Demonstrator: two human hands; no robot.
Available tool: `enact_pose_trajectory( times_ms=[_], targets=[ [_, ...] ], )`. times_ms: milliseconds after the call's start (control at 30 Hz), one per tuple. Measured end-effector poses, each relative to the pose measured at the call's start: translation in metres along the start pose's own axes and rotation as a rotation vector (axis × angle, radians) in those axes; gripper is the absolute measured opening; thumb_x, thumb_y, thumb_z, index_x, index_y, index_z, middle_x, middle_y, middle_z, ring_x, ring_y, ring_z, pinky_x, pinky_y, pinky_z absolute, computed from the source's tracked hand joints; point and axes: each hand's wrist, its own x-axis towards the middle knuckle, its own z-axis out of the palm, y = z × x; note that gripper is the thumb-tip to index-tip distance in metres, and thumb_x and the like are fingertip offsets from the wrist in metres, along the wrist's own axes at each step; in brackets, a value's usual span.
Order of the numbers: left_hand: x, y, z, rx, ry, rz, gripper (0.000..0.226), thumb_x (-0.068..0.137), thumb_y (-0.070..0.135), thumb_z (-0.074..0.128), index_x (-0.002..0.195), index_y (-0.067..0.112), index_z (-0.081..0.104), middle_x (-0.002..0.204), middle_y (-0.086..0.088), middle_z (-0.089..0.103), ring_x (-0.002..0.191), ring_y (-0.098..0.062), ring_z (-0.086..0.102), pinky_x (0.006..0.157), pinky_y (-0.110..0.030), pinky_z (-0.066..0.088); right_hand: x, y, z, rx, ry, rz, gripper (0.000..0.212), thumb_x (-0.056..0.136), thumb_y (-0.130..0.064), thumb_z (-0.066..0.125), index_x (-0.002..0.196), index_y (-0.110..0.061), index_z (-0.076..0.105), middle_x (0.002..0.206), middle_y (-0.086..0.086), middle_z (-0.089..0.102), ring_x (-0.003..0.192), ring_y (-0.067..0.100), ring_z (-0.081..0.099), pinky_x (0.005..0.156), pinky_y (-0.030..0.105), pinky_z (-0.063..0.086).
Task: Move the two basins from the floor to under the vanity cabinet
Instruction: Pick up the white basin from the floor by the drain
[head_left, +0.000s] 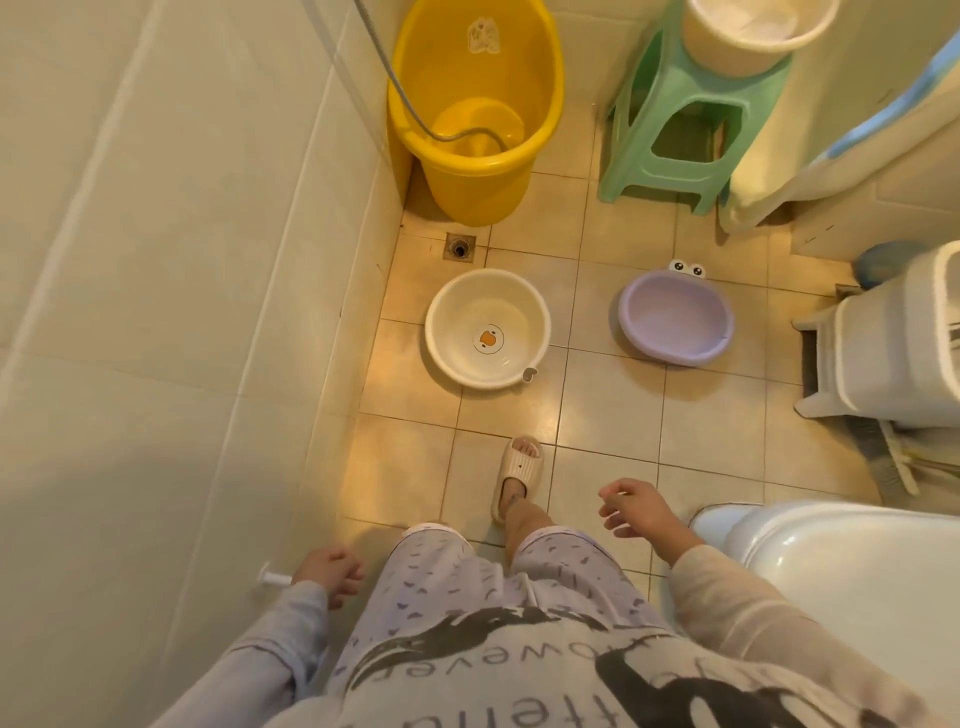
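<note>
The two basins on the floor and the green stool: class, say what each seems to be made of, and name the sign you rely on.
White basin: probably glossy moulded plastic, with a smooth thin rim and a printed duck face inside.
Purple basin: likely plastic too, more matt, with moulded cartoon eyes on its rim.
Green stool: apparently one-piece moulded plastic, uniform in colour, with cut-out sides.

Tiled floor, pale wall to the left. Yellow tub in the far corner, a hose curling inside. Beside it a green stool bearing a cream bucket. Floor drain just in front of the tub. White bin at right; white sink at lower right. Cream slipper mid-floor.
</note>
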Motion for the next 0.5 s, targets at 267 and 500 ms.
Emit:
enact_pose_trajectory(
  times_ms=[267,500],
  targets=[
    [0.002,0.094,0.021,0.084,-0.037,0.117,0.024,0.090,0.009,0.046,0.067,0.013,0.053,0.078,-0.012,0.060,0.054,-0.019,0.051,0.050,-0.020,0.034,0.034,-0.048,-0.033,-0.100,-0.042,0.001,0.011,0.088,-0.007,0.048,0.086,-0.010,0.059,0.074,0.010,0.061,0.058,0.021,0.056,0.053,0.027,0.045],
    [0.037,0.159,0.027,0.183,-0.102,0.159,0.012,0.090,0.010,0.045,0.084,0.012,0.056,0.085,-0.009,0.063,0.060,-0.013,0.055,0.054,-0.022,0.037,0.079,-0.055,-0.038,-0.120,-0.020,0.087,0.012,0.088,-0.006,0.048,0.089,-0.008,0.060,0.072,0.010,0.061,0.056,0.020,0.055,0.051,0.024,0.044]
  ],
)
